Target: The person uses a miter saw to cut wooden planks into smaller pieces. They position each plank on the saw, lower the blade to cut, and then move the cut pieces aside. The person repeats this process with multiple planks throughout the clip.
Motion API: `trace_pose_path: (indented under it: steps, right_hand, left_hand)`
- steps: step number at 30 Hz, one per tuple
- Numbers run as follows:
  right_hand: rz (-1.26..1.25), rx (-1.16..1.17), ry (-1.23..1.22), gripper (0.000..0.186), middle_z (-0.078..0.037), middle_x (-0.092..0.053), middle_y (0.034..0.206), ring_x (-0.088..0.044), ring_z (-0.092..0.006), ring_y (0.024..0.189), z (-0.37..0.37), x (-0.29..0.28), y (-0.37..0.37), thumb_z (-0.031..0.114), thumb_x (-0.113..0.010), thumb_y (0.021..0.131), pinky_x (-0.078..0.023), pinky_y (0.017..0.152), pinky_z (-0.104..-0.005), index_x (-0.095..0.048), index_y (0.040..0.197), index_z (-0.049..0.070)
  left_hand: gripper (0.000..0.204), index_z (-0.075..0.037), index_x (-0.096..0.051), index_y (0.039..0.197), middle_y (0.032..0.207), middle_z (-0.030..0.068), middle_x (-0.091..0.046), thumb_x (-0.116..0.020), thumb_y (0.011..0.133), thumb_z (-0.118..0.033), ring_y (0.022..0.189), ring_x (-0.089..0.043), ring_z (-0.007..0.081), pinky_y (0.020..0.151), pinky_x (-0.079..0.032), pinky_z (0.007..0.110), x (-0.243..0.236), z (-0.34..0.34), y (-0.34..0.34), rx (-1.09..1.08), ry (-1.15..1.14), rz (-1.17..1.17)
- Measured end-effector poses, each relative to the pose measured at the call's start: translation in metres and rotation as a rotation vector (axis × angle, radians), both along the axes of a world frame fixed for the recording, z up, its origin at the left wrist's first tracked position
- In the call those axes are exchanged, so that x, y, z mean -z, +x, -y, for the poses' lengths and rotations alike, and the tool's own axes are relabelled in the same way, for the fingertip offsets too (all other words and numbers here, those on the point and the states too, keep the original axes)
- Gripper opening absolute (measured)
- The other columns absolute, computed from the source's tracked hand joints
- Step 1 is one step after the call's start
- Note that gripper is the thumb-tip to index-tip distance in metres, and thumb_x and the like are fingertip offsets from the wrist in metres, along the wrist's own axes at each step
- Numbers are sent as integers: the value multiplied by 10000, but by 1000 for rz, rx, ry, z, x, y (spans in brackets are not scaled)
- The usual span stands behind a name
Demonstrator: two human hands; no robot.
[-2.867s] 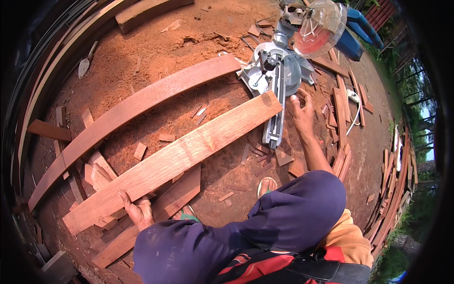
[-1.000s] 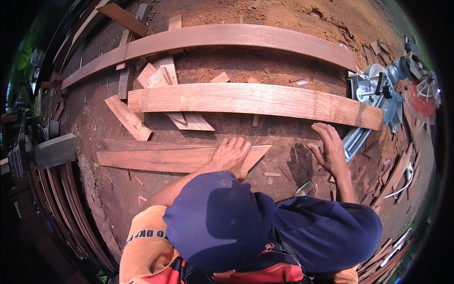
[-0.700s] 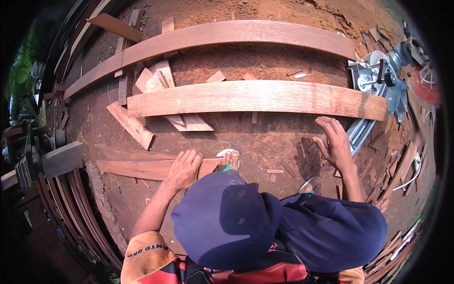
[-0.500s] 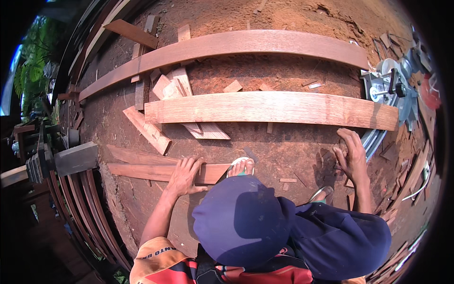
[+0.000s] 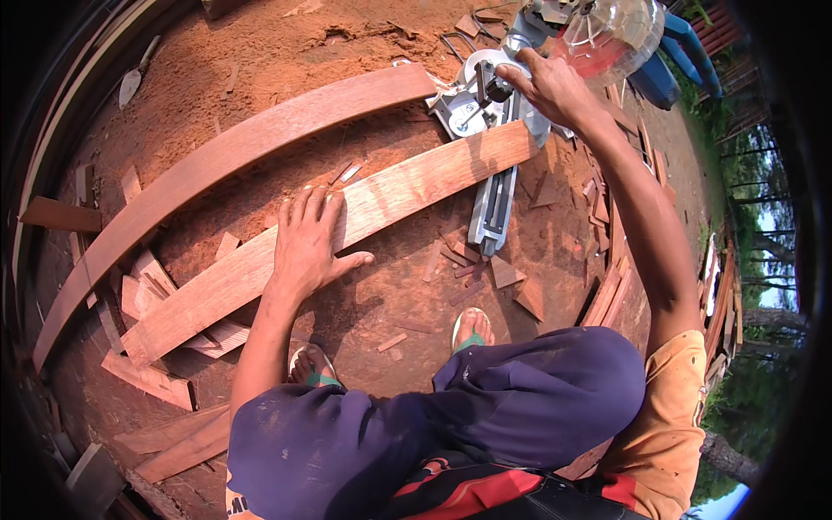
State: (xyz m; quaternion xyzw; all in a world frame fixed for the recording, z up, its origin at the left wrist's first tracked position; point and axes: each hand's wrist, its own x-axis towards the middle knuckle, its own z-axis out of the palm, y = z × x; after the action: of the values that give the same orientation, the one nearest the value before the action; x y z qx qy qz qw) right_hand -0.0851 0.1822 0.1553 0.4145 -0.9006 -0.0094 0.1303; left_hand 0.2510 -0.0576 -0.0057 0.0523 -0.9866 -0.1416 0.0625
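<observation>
I have a brown earth floor filling most of my view. The largest timber on it is a long reddish board, running diagonally at left with its upper end close to the miter saw. Beside that board, a shorter, paler plank slants the same way. I see its far end lying across the saw's base and its near end over loose wood pieces. The left hand rests palm down on this plank, its grip open, fingers spread and thumb sticking out past the near edge. The right hand reaches to the saw beside a black clamp knob; I can't tell whether that grip is closed on anything. At upper left lies a trowel, and small offcuts litter the ground below the saw.
</observation>
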Motion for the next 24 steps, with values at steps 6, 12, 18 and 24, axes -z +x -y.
trace_pose_path:
  steps: [6,12,18,24]
  right_hand:
    - [199,-48,282,560,-252,-705,811,-709,-435,797,31,11,-7,517,-540,1037,-564,752,-518,-726,931,-1]
    - [382,-352,214,185,-167,-749,997,-719,-347,955,14,8,-16,89,-709,899,-569,871,-456,-735,1076,44]
    - [457,-373,189,322,-146,-693,1063,-678,-334,1027,13,0,-20,-7,-740,803,-537,934,-447,-728,1119,53]
    - [435,-342,176,317,-159,-705,1052,-695,-348,1018,10,3,-18,-17,-722,819,-553,923,-445,-727,1129,50]
  left_hand:
    - [1129,-152,-416,1588,1158,124,-595,-792,698,-735,1094,-562,291,899,-412,456,17,-14,-34,-39,-18,92]
    - [1191,-182,-405,1606,1172,130,-599,-810,647,-761,1111,-559,290,927,-416,455,16,-19,-39,-67,17,170]
    - [1239,-177,-448,1591,1103,102,-599,-804,589,-813,1038,-566,274,884,-423,452,25,6,-55,-132,2,111]
    - [1209,-176,-472,1573,1061,84,-603,-839,582,-763,983,-572,271,846,-433,443,24,17,-77,-97,39,88]
